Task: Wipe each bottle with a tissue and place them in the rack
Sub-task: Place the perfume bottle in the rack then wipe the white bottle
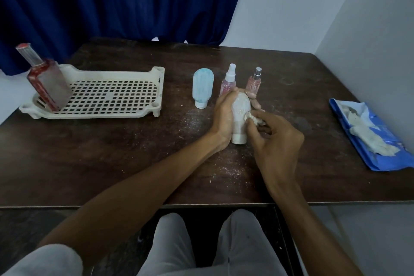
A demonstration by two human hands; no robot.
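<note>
Five bottles, head view: red bottle [48, 83] leans in the rack [98, 115] at its left end; blue bottle [202, 87], white-capped pink spray [229, 83] and silver-capped pink spray [254, 84] stand in a row mid-table; the white bottle [240, 114] is in our hands just in front of the sprays
Step in hand: wiping, and we reckon it's bottle two of five, since only the red one is racked
Left hand [223, 116]: wrapped round the white bottle from its left, fingertips showing past its far side
Right hand [275, 141]: pinching a balled-up tissue [253, 117] against the bottle's right flank
Where the bottle is: cap end toward us, low on the table [112, 152]; can't tell if the cap touches the wood
Next move: probably finish the rub, then carry it left and set it on the mesh beside the red one; that needs a steady grip and a lift over the rack's raised rim
Edges: rack's left end sits near the table's left edge, so we'd go gentle; tissue pack [369, 139] lies near the right edge by the wall [369, 51]
Open room: bare dusty wood between our hands and the rack, and most of the mesh is free; the blue bottle stands just off that path, so we'd swing in front of it
</note>
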